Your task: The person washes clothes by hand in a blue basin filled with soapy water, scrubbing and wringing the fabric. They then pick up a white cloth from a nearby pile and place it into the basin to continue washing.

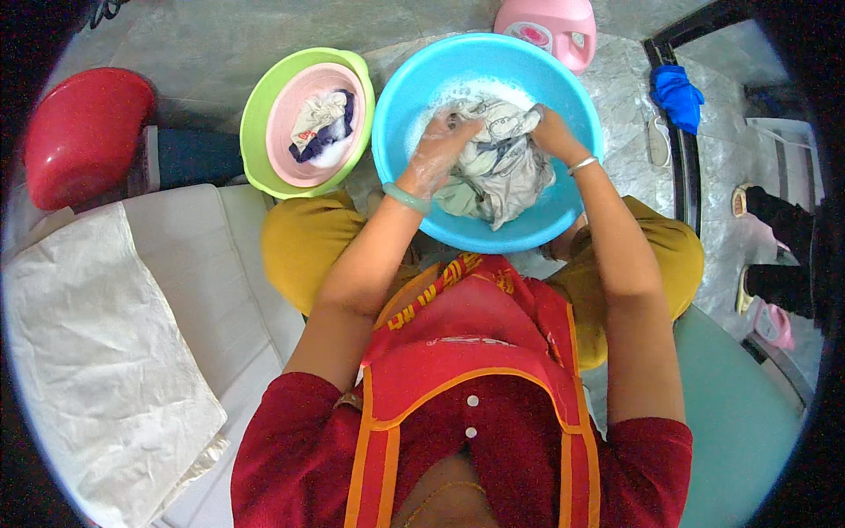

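A wet bundle of light grey patterned cloth (511,178) lies in a round blue plastic basin (584,198) with white suds. My left hand (445,142), wet and foamy, grips the bundle's upper left side. At its upper right edge, my right hand (553,134) pinches a fold of the same cloth. A pale green piece of cloth (459,197) and a dark blue part show within the bundle. Left of the basin, a pink basin (280,148) sits inside a lime green basin (253,148) and holds a white and navy garment (321,122) with foam.
Beyond the blue basin stands a pink detergent jug (574,33). A red basin (89,132) is at far left, above a seat with a white cloth (99,356). At right are a blue cloth (678,99) on a door track, a shoe (659,142) and another person's legs (782,287).
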`<state>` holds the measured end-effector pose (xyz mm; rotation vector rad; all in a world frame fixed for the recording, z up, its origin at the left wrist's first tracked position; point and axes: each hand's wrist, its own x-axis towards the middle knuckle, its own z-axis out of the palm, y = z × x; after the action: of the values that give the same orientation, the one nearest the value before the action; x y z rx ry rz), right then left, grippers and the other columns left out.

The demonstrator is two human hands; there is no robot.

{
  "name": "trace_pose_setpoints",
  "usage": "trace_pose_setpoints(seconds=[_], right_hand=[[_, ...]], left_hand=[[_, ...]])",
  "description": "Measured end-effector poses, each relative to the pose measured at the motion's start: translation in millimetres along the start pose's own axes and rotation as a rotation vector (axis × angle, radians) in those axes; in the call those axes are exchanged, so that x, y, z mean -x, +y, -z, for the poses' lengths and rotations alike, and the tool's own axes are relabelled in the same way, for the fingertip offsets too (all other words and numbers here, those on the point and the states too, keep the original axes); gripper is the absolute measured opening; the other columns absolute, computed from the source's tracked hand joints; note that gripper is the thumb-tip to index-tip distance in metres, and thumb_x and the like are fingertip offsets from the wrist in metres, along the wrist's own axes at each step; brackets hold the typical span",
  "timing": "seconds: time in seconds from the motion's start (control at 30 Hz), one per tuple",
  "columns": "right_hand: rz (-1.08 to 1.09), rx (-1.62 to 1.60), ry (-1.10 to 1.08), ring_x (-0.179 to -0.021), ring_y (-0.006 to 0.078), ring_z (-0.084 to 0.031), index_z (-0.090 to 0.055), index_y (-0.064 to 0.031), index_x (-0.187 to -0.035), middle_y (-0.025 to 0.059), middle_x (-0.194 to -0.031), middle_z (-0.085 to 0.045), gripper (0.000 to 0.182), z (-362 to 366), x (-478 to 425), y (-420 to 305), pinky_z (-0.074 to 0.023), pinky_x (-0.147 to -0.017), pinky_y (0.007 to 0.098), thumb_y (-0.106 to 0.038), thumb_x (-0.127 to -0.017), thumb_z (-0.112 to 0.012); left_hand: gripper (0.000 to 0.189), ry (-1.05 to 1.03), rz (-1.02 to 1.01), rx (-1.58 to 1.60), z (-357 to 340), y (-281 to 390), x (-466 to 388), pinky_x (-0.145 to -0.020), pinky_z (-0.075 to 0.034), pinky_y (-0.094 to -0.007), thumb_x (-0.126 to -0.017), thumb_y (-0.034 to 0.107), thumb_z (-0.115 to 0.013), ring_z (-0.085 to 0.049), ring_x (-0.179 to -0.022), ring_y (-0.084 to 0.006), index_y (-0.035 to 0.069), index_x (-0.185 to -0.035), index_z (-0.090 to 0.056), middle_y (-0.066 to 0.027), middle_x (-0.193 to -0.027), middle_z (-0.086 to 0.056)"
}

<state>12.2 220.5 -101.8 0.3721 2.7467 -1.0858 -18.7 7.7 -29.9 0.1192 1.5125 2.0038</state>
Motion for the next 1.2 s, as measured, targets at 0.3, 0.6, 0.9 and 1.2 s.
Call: trace_pose_setpoints(seconds=[0.3,0.6,0.9,1.2], right_hand=[[0.029,0.418,-0.263,-0.12,0.0416,-0.031,-0.017,-0.0155,-0.136,0.0277,-0.133,-0.021,0.086,-5,54,-65,-0.034,-0.095,0.0432,-0.031,-0.067,-0.066],[-0.149,-0.7,-0.03,-0.092,0.0264,-0.056,-0.034,0.0009,-0.122,0.0159,-0.098,-0.058,0.061,-42,21,-23,-0.0449,-0.08,0.0352,-0.015,-0.069,-0.061],[0.095,-1.031,-0.407,-0.086,0.0155,-0.055,-0.042,0.0073,-0.114,0.0095,-0.094,-0.059,0.046,8,83,-128,-0.0438,-0.08,0.0279,-0.011,-0.076,-0.058],[0.132,-0.407,0.04,-0.097,0.0347,-0.054,-0.05,0.001,-0.111,0.0235,-0.102,-0.057,0.05,4,40,-94,-0.0421,-0.084,0.0369,-0.033,-0.076,-0.058]], left_hand=[[0.063,0.192,0.31,-0.161,48,-16,29,-0.082,-0.042,-0.0366,-0.078,0.021,-0.059,-0.043,-0.105,-0.0223,0.005,-0.13,-0.027,-0.0122,-0.115,-0.044],[0.084,0.085,0.488,0.062,28,-40,25,-0.089,-0.036,-0.0384,-0.077,0.051,-0.051,-0.044,-0.109,-0.0247,0.01,-0.135,-0.007,-0.0134,-0.124,-0.041],[0.045,-0.049,0.236,0.601,29,1,6,-0.083,-0.046,-0.037,-0.086,0.037,-0.043,-0.057,-0.092,-0.0255,0.0,-0.11,-0.049,-0.0154,-0.105,-0.055],[0.029,0.049,0.104,0.49,11,-2,-4,-0.081,-0.047,-0.0329,-0.085,0.014,-0.048,-0.055,-0.093,-0.0209,0.0,-0.111,-0.049,-0.0106,-0.103,-0.056]])
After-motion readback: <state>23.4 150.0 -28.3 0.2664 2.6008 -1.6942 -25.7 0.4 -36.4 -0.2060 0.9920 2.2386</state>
